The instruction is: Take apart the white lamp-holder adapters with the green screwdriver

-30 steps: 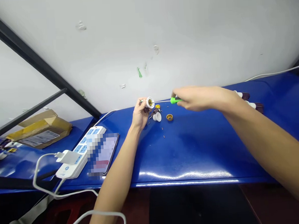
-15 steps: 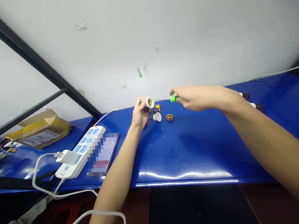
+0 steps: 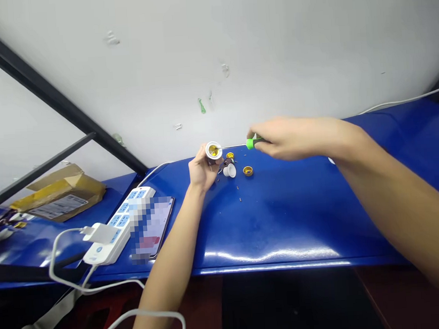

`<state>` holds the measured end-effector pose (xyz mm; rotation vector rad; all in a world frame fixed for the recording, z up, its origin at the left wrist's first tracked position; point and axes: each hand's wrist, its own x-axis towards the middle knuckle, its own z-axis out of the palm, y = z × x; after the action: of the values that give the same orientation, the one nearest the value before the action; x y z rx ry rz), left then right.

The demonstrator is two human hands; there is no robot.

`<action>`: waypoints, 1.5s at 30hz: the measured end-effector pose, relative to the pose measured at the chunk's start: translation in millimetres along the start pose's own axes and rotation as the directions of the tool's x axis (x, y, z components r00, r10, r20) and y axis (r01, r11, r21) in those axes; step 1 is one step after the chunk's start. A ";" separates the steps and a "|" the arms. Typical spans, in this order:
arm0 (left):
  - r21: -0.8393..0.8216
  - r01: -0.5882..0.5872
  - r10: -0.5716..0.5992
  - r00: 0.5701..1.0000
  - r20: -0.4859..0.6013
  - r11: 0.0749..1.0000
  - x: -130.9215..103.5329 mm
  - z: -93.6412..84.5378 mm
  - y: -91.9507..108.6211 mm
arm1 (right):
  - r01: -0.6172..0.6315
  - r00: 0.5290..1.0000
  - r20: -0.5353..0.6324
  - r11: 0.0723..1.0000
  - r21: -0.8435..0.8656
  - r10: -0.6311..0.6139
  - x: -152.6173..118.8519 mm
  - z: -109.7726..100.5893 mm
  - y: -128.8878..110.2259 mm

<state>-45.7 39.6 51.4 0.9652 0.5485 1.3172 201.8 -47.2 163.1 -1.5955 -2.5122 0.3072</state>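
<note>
My left hand [image 3: 200, 171] is closed around a lamp socket [image 3: 214, 151] with a white rim, a brass-coloured inside and a dark body, its mouth facing me. My right hand [image 3: 273, 140] grips a screwdriver [image 3: 250, 144] by its green and black handle. The thin shaft points left, and its tip reaches the socket's mouth; how deep it goes I cannot tell. Just below lies a white socket piece [image 3: 230, 171] beside dark parts. A gold ring [image 3: 247, 171] and another gold ring [image 3: 230, 155] rest close by on the blue table [image 3: 275, 220].
Several tiny screws [image 3: 238, 193] lie in front of the rings. To the left are a white power strip [image 3: 110, 235] with a plugged-in charger, a phone [image 3: 158, 228] and a torn cardboard box [image 3: 65, 194]. White cables [image 3: 97, 289] loop over the table edge. A pale wall stands behind.
The socket has turned so its mouth faces me more, and moved slightly left. The screwdriver has shifted a little left with my right hand and now slants into the mouth.
</note>
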 end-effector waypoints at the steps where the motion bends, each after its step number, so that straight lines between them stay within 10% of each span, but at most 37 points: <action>1: 0.002 0.003 -0.003 1.000 -0.002 1.000 -0.3 0.0 0.1 | -0.004 1.000 -0.003 1.000 0.003 0.004 -1.2 -1.1 -1.5; 45: 0.098 0.022 -0.015 0.997 -0.072 0.995 -4.9 11.2 1.6 | -0.065 0.995 0.066 0.992 -0.104 0.072 -4.4 2.6 -14.9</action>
<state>-38.5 31.7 57.7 0.9952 0.6811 1.3215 190.0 -57.6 164.3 -1.7412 -2.5671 0.2508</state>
